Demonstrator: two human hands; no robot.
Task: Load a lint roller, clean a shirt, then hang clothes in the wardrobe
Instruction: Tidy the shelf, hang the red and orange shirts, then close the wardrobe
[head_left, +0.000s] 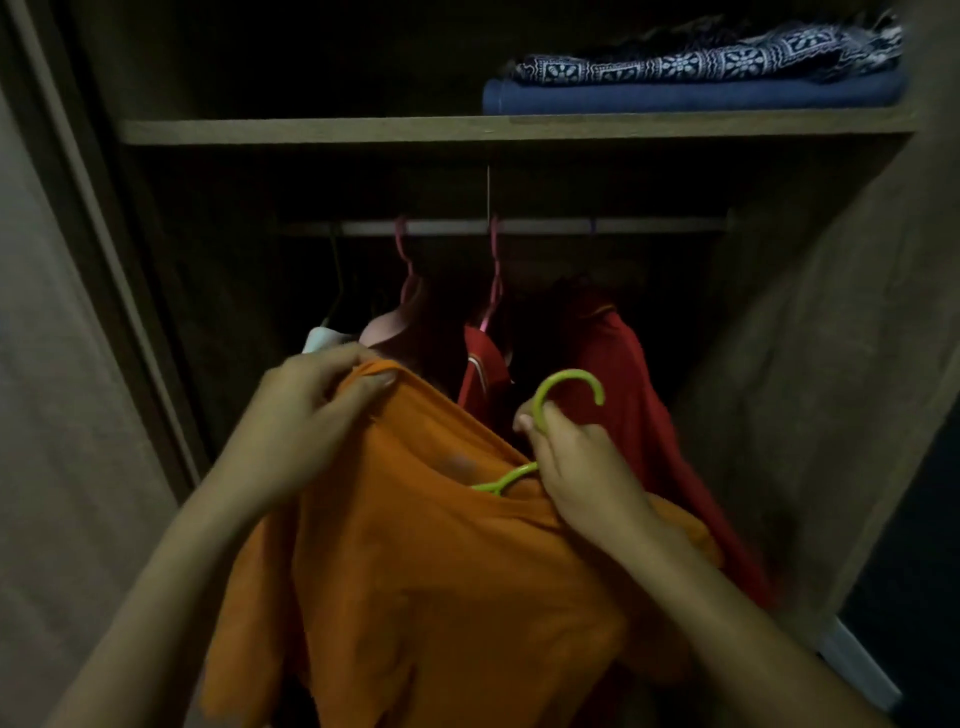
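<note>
My left hand (306, 410) pinches the orange shirt (415, 571); my right hand (576, 467) grips the green hanger (566, 389) below the wardrobe rail (545, 226).

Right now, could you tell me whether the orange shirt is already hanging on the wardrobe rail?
Not yet. The green hanger hook sits below the rail, pinched by the right hand.

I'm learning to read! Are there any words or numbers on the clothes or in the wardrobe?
None can be read.
The orange shirt shows no print.
The folded patterned cloth on the shelf has flower shapes only, no letters.
The red clothes hang too dark to tell.
</note>
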